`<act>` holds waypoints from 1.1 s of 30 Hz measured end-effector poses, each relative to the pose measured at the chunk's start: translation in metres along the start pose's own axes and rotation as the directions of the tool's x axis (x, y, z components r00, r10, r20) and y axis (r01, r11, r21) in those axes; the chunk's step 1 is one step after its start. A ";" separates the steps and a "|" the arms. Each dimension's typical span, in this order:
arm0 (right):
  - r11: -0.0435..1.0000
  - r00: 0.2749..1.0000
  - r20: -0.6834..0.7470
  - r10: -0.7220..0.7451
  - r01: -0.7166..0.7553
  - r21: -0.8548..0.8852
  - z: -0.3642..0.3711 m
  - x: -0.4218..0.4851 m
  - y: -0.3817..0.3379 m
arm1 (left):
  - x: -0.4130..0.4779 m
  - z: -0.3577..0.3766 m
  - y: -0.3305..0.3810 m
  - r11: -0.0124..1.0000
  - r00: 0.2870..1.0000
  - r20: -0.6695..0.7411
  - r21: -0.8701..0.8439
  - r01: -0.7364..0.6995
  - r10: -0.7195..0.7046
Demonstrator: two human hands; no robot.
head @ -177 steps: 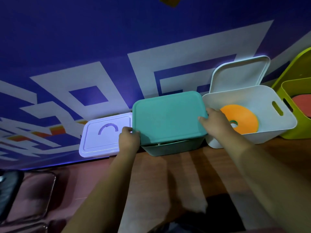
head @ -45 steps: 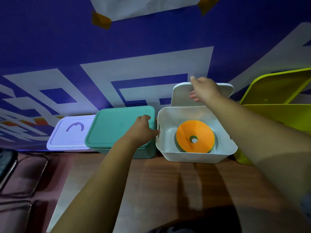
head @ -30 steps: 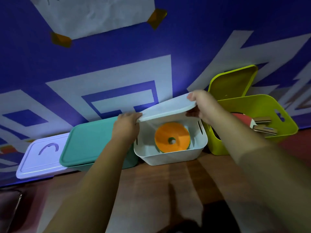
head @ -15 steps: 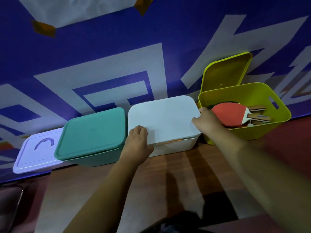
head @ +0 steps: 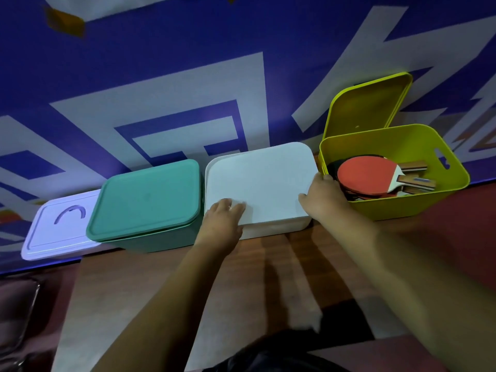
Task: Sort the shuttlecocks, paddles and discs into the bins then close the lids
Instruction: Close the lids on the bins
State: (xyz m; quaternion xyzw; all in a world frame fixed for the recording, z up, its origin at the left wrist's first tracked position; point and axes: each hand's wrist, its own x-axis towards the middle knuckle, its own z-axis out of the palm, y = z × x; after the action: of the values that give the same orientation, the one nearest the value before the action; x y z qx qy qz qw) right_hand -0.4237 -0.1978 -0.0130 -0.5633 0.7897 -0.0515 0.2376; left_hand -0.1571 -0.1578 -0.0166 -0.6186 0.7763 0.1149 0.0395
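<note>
Three bins stand in a row against a blue and white wall. The teal bin (head: 150, 238) has its teal lid (head: 146, 197) on. The white bin (head: 273, 228) is covered by its white lid (head: 261, 181). My left hand (head: 221, 222) presses flat on the lid's front left corner. My right hand (head: 323, 200) grips the lid's front right edge. The yellow-green bin (head: 402, 208) stands open at the right, with red paddles (head: 369, 175) inside and its lid (head: 367, 106) leaning upright behind it. The orange disc is hidden under the white lid.
A pale lilac lid or flat box (head: 57, 226) lies left of the teal bin. The bins sit on a brown wooden table (head: 161, 285). A dark chair (head: 18, 310) shows at the lower left.
The white lid came down from leaning on the wall onto the white bin, covering the orange disc. Both hands have stayed on its front corners for the last half second.
</note>
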 end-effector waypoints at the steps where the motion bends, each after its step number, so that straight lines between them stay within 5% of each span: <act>1: 1.000 1.000 0.004 0.008 -0.008 -0.013 0.002 -0.001 -0.001 | 0.000 0.000 0.001 1.000 1.000 0.005 0.011 0.008 -0.008; 10: 0.991 0.998 -0.064 0.022 -0.013 0.135 0.017 -0.007 -0.004 | -0.006 0.009 -0.003 0.998 0.995 -0.090 0.040 0.042 -0.038; 21: 0.947 0.987 -0.152 0.047 0.004 0.320 0.025 -0.018 0.005 | -0.029 0.006 -0.001 0.930 0.932 -0.129 -0.199 0.310 -0.338; 26: 0.952 0.988 -0.139 0.065 -0.019 0.307 0.025 -0.017 0.005 | -0.029 0.000 -0.005 0.843 0.911 -0.046 -0.400 0.360 -0.411; 33: 0.979 0.994 -0.108 0.021 0.001 0.202 0.024 -0.009 0.006 | -0.016 -0.014 -0.019 0.849 0.923 0.071 -0.370 0.377 -0.379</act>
State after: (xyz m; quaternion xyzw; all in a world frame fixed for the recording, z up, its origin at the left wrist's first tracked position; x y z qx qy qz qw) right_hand -0.4163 -0.1827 -0.0339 -0.5284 0.7951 -0.1610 0.2502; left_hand -0.1336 -0.1492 -0.0026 -0.7552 0.6029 0.2502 -0.0599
